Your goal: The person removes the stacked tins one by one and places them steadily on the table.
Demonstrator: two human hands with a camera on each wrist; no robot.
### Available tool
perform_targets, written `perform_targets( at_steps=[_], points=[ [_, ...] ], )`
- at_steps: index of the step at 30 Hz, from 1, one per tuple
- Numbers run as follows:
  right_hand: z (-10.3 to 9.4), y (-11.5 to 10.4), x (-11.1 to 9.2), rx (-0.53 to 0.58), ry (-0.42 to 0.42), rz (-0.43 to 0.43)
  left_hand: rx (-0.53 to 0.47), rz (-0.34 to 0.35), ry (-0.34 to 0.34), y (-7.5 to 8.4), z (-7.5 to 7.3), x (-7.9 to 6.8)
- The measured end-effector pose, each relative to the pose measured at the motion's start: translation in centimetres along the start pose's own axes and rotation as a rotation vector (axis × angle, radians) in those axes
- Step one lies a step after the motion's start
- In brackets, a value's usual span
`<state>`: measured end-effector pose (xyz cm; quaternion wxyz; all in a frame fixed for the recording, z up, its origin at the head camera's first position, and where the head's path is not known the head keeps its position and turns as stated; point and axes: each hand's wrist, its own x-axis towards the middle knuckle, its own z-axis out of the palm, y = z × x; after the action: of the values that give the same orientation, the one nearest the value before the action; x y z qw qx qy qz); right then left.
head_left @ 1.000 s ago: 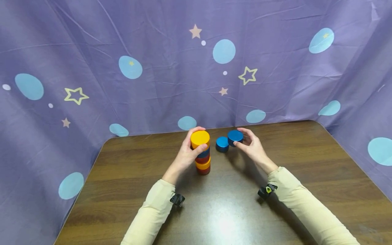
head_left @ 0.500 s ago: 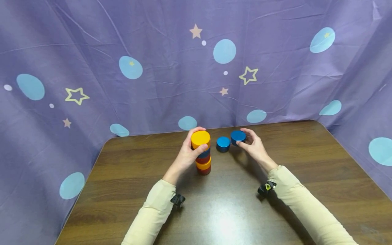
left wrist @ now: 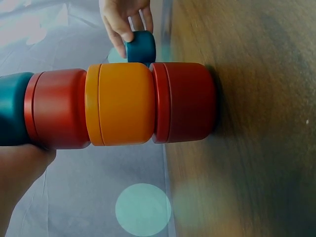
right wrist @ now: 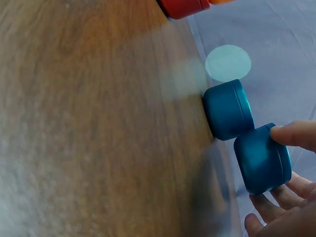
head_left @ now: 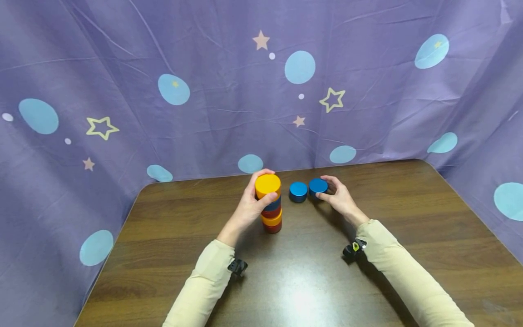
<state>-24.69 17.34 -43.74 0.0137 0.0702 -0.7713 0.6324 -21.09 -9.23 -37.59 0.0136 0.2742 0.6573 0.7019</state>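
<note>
My left hand (head_left: 246, 207) grips the top of an upright stack of round lidded tins, thumb and fingers around the yellow top tin (head_left: 267, 185). Below it come a blue tin (head_left: 273, 204), a red one, another yellow tin (left wrist: 123, 104) and a red bottom tin (left wrist: 187, 102) standing on the table. To the right, my right hand (head_left: 340, 198) pinches a blue tin (right wrist: 261, 159) between thumb and fingers, close over the tabletop. A second blue tin (right wrist: 227, 109) stands on the table just left of it, between the held tin and the stack.
The brown wooden table (head_left: 171, 254) has rounded far corners. A purple curtain (head_left: 220, 131) with stars and dots hangs right behind its back edge. Each wrist wears a small black camera, the left camera (head_left: 237, 267) being nearest the table's middle.
My right hand has moved the blue tin to the right, away from the other blue tin, and then lowered it towards the table. The left hand keeps its grip on the stack.
</note>
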Motion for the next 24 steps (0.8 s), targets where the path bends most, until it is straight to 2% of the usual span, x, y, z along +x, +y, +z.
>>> perform_targets(
  at_steps=[3,9,24],
  points=[
    [-0.1,1.5,0.7,-0.041,0.003,0.013,-0.005,-0.004,0.0,-1.1,-0.4,0.2],
    [-0.2,3.5,1.5,-0.106,0.0,0.032,-0.01,0.008,0.002,-1.6,-0.5,0.3],
    [0.0,3.8,1.7,-0.117,-0.035,0.021,0.006,0.026,-0.013,-1.7,-0.6,0.2]
  ],
)
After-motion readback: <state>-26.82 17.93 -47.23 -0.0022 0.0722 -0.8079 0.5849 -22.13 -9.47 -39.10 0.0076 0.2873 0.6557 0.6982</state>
